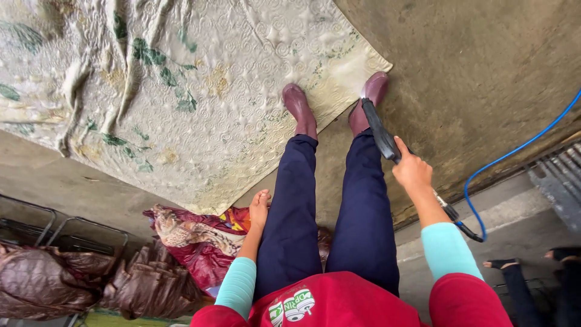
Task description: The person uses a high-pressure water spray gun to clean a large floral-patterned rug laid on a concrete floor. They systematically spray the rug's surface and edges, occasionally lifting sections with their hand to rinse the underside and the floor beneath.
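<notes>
Ground: wet grey concrete floor [478,79], seen straight down from the head camera, with a grated drain [560,175] along the right edge.
Spray lance: black pressure-washer lance [380,134] slants down past the right leg, its tip just above the right boot [367,102].
Right hand: right hand [413,169] has its grip wrapped tight round the lance handle, fingers closed on it, arm in a teal sleeve.
Hose: blue hose [514,154] runs from the rear of the lance, loops low and curves off to the upper right across the concrete.
Left hand: left hand [260,206] hangs at the left thigh, fingers loosely together, holding nothing; whether it touches the trouser I cannot tell.
Boots: both maroon; the left boot [299,108] stands on the quilt's edge, the right one at its corner.
Quilt: pale quilted bedspread [181,91] with green leaf print lies spread and rumpled over the floor, upper left.
Pile: red patterned blanket [196,239] bunched by the left leg, brown quilted bundle [78,281] beside it at lower left.
Other person: dark sandalled feet [532,266] at the lower right.
</notes>
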